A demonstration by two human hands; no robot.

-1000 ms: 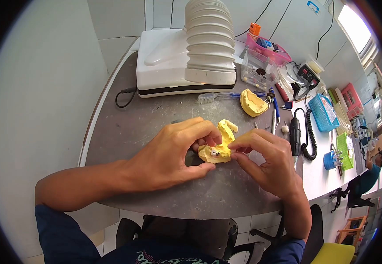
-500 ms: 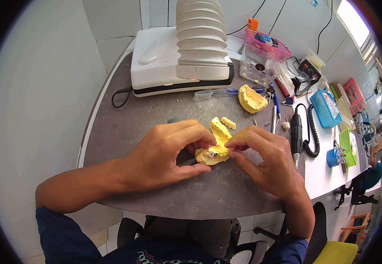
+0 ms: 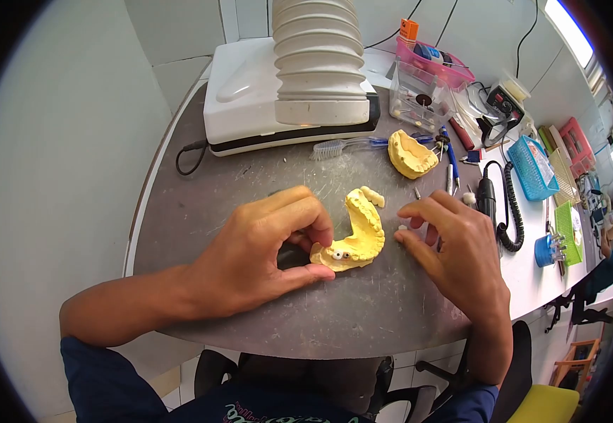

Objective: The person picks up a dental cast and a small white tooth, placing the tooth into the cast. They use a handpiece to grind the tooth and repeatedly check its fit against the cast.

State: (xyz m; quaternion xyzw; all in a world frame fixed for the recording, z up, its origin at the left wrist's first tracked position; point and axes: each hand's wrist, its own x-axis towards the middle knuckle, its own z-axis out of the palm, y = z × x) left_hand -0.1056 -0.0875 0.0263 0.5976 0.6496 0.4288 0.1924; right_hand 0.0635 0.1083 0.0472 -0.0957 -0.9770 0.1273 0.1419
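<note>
My left hand (image 3: pixel 268 243) pinches the left end of a yellow plaster dental cast (image 3: pixel 367 236) that lies on the grey bench. Near that end, the cast shows a white ring-like spot and a small dark hole side by side. To its right, my right hand (image 3: pixel 451 247) is apart from the cast, with thumb and index finger closed on a small whitish piece that looks like a dental crown (image 3: pixel 402 228). A short row of cream-coloured teeth (image 3: pixel 373 197) lies against the cast's far end. Farther back sits a second plaster cast (image 3: pixel 412 155).
A white machine with a ribbed hose (image 3: pixel 319 63) stands at the back. Behind the second cast lie a clear toothbrush (image 3: pixel 335 149) and a clear box (image 3: pixel 416 106). On the right are a handpiece (image 3: pixel 486 197) with a coiled cord, a blue bur holder (image 3: pixel 548 250) and a blue basket (image 3: pixel 532 169).
My right hand has moved away from the cast to the right, holding the small whitish piece. My left hand stays on the cast's left end.
</note>
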